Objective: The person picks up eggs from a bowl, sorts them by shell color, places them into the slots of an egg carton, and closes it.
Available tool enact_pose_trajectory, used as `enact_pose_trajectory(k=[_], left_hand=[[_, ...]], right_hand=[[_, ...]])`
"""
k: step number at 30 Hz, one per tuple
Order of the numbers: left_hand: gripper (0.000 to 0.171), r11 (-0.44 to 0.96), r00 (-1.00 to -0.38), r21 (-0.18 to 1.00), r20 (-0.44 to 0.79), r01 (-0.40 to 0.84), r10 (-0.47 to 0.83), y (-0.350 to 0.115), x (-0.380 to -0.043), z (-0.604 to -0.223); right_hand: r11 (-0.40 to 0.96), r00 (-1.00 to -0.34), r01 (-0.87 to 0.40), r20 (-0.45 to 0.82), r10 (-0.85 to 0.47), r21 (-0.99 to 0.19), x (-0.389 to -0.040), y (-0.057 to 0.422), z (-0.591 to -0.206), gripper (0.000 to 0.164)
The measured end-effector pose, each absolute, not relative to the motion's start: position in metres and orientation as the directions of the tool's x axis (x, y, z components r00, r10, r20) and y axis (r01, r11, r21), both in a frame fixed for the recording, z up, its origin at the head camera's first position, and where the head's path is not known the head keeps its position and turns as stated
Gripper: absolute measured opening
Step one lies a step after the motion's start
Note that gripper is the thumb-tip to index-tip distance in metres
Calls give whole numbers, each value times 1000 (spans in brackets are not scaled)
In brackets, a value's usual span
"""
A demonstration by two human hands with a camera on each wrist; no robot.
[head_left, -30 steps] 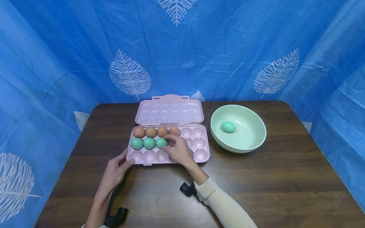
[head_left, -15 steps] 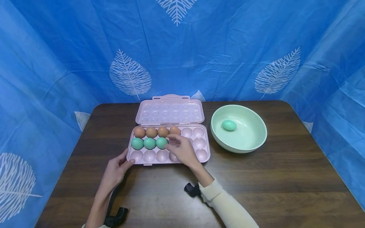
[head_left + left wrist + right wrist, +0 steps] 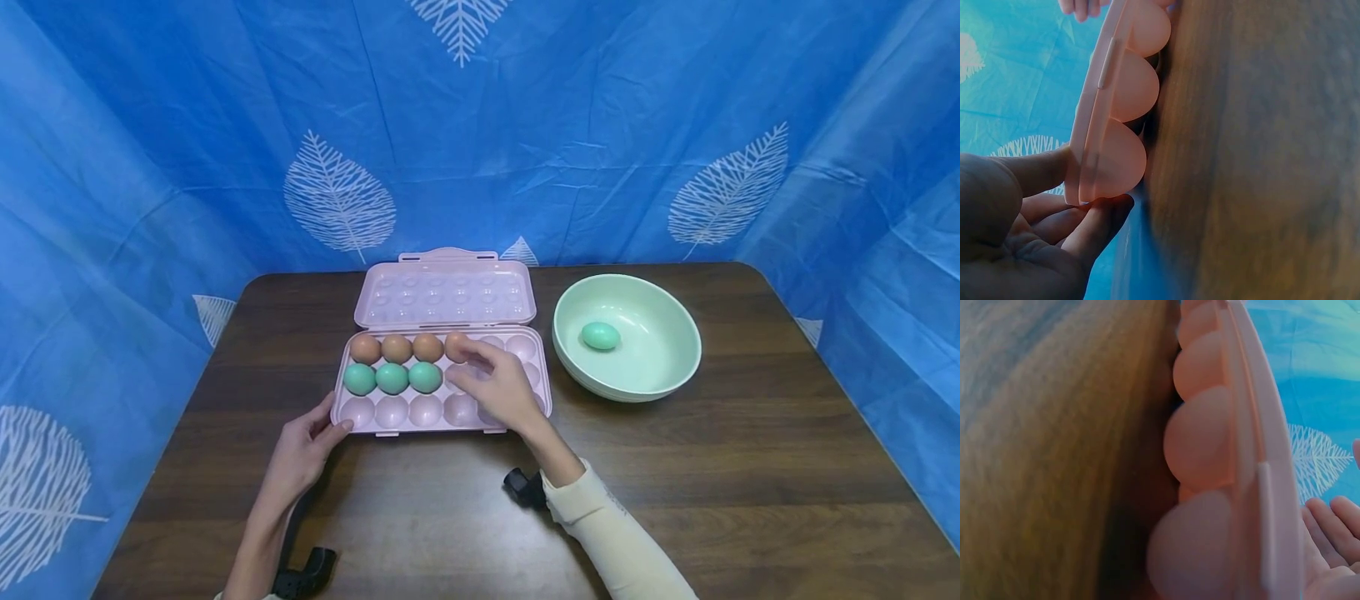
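A pink plastic egg carton [image 3: 425, 411] lies with its lid [image 3: 446, 296] folded back. Several brown eggs [image 3: 397, 348] sit in the far row from the left end, the rightmost partly behind the right hand's fingers. Three green eggs [image 3: 392, 379] fill cups in the middle row, at its left. My left hand [image 3: 297, 454] grips the near left corner, its thumb on the rim and fingers underneath, as the left wrist view shows. My right hand [image 3: 504, 387] hovers over the carton's right half, fingers apart, holding nothing. Part of that hand [image 3: 1333, 550] appears in the right wrist view.
A light green bowl [image 3: 652, 333] stands right of the carton with one green egg [image 3: 601, 336] inside. Everything rests on a dark wooden table [image 3: 720, 467]. A blue cloth [image 3: 555, 125] with white leaf prints hangs behind and at the sides.
My right hand has let go of the third green egg, leaving it in its cup, and has drawn back to the right. The left hand has stayed at the carton's corner.
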State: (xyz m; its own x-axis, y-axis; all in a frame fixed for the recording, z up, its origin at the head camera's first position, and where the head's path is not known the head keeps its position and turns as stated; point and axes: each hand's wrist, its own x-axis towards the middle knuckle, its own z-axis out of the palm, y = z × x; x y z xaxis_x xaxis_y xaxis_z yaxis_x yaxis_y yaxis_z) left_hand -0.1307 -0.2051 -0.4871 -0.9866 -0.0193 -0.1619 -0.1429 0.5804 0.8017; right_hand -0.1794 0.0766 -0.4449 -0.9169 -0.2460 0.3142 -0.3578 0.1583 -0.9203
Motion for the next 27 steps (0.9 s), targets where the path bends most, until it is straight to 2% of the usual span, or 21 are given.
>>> enact_pose_trajectory(k=[7,20,27], left_hand=[[66,589,-989,798,-148,-128,-14,-204,-131,-487],[67,583,-987,800,-160,-141,-19,-205,-132,-489],[65,572,-991,812,-133,-114,-9,-205,-132,-489]], right_hand=[[315,-908,-418,379,-180,-852,-172,88,-422,37],[188,-925,-373,348,-152,-909,-175,110,-421,39],[213,-929,-365,341,-142,-906,-174,119,-414,39]])
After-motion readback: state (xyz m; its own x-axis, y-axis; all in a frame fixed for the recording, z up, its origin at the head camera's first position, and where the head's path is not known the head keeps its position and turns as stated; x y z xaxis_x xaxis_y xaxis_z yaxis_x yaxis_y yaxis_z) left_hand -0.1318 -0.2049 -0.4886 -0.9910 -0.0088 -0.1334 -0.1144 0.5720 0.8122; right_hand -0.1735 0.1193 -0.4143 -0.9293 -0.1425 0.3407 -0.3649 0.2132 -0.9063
